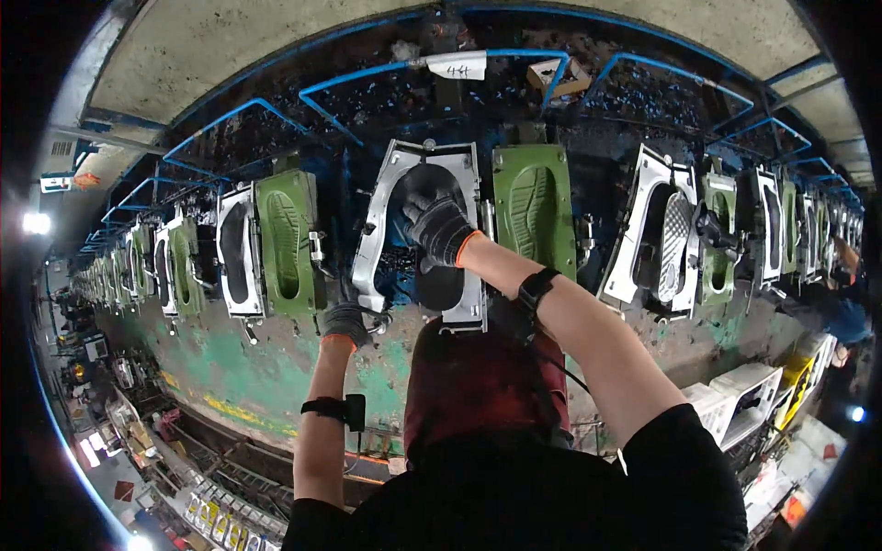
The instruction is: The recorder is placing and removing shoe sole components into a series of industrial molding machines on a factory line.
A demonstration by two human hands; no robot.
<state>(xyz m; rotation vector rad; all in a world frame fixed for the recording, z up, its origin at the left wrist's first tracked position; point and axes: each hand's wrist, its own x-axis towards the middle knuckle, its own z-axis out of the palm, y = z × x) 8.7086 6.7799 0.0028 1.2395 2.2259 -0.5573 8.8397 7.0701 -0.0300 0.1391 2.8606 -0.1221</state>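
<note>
My right hand, in a dark grey knit glove with an orange cuff, lies on a black shoe sole, its fingers apart. The sole rests on the right-hand part of an opened silver metal mould. Left of it, the mould's silver frame is swung out at a slant. My left hand, gloved the same way, is closed beside the lower end of that frame, next to a small metal latch. What its fingers hold is hidden. A green mould half with a sole-shaped hollow stands to the right.
More green and silver moulds line up both ways, including a green one on the left and a silver one with a patterned sole on the right. Blue rails run behind. White crates and another person are at the right.
</note>
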